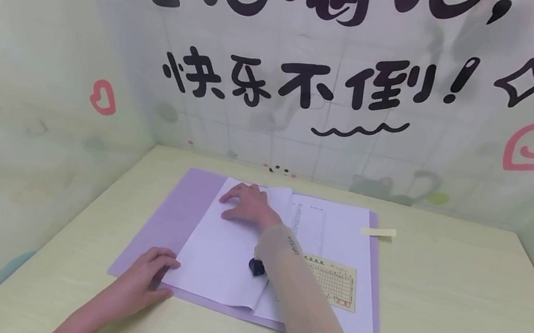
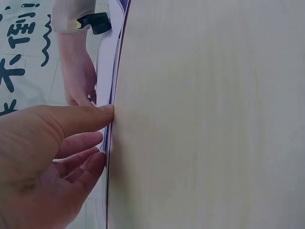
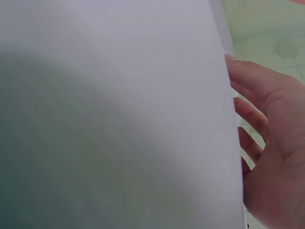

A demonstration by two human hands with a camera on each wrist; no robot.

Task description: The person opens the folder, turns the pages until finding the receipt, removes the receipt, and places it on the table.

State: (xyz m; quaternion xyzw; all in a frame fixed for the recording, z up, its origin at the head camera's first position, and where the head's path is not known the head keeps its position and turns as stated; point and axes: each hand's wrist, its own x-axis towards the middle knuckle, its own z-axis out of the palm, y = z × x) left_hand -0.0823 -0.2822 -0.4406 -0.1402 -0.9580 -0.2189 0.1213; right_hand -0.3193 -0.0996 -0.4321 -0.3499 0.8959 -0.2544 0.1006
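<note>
A purple folder (image 1: 169,215) lies opened out on the table, with white sheets inside. One white page (image 1: 215,258) is turned over to the left, its right edge slightly raised near the middle. My right hand (image 1: 250,205) rests on the upper part of this page, fingers spread; the right wrist view shows its fingertips at the white surface. At the lower left corner of the page, my left hand (image 1: 140,278) touches the page and the folder's front edge, thumb apart from the fingers. Under my right forearm, a printed yellowish slip (image 1: 339,286) lies on the right-hand printed sheet (image 1: 343,233), partly hidden.
A pale yellow paper strip (image 1: 379,232) sticks out past the folder's right edge. The light wooden table (image 1: 460,319) extends on both sides. Behind stands a wall covering (image 1: 260,141) with large dark lettering. A blue rounded thing (image 1: 13,267) shows beyond the table's left edge.
</note>
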